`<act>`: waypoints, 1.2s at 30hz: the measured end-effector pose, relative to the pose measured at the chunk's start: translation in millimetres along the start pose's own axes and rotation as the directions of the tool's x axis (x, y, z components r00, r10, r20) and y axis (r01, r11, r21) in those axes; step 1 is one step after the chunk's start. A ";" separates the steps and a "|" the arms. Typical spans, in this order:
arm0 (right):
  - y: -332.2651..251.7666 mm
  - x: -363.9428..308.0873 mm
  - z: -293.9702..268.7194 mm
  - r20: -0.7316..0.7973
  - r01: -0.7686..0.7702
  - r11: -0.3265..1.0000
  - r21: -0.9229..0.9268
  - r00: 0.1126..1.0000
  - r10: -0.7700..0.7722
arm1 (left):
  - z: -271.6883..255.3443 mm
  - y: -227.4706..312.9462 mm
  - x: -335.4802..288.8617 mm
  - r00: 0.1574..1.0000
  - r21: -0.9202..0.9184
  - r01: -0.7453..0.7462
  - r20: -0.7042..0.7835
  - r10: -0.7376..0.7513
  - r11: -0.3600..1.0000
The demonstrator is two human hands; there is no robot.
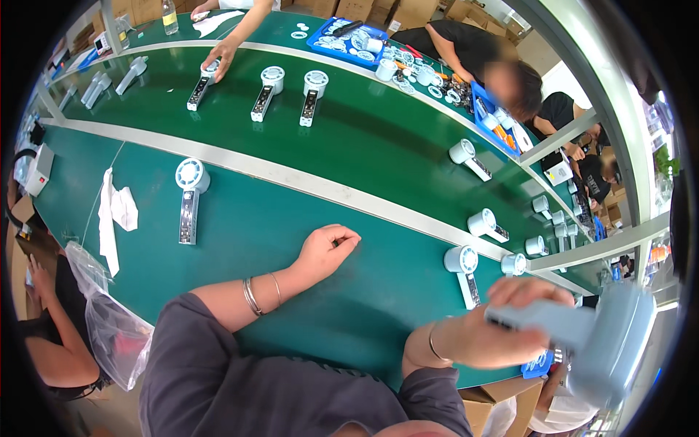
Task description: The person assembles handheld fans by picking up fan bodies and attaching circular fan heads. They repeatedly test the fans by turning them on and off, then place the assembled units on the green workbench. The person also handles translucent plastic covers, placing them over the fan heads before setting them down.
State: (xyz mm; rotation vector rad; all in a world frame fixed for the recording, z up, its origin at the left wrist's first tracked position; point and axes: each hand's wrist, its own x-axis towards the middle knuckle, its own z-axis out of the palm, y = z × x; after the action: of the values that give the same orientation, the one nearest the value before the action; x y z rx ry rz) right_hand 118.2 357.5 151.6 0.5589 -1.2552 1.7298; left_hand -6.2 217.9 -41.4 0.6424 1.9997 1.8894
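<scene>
So one pale-blue plastic fan-like body with a fat drum head and slim handle (pixel 615 346) is being held up at the far right by the right hand (pixel 495 335), its fingers wrapped around the handle, probably because that's way easier to grip than the drum. It's tilted, drum outward, and kinda blurry. The left hand (pixel 328 251) is rested on the green tabletop (pixel 247 211), fingers loosely curled, nothing seen in them. Handles are laid with the dark, exposed side up, likely so the insides can be got at. Count-wise: one body is held, and two more are laid on the tabletop, one at left (pixel 189 195) and one at right (pixel 464 273). Three are lined up on the green belt's (pixel 378 146) far middle, one touched by a co-worker's hand (pixel 220 58). The right-end cluster can't be counted reliably.
</scene>
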 end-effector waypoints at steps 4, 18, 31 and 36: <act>10.5 6.8 13.0 -0.150 0.029 0.953 -0.302 0.986 -0.078 | 1.2 -0.8 4.2 1.000 0.004 0.001 -0.002 -0.001 1.000; 8.2 -4.8 -1.1 -0.226 0.230 0.967 0.112 0.953 -0.200 | -0.2 1.8 1.5 1.000 0.007 0.015 0.011 -0.015 1.000; 34.5 17.2 1.6 -0.213 -0.235 0.952 -0.195 0.958 0.192 | 1.2 3.4 -0.1 1.000 0.017 0.015 0.000 -0.015 1.000; 75.1 26.9 1.2 -0.226 -0.625 0.769 -0.133 0.775 0.591 | 1.7 1.2 1.3 0.999 0.051 0.045 0.005 -0.045 0.998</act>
State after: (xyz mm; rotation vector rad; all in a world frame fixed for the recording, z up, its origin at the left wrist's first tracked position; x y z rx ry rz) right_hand 40.3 361.1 134.7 -0.1580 -1.5726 2.0833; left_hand -6.3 220.1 -40.2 0.6108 2.0464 1.8139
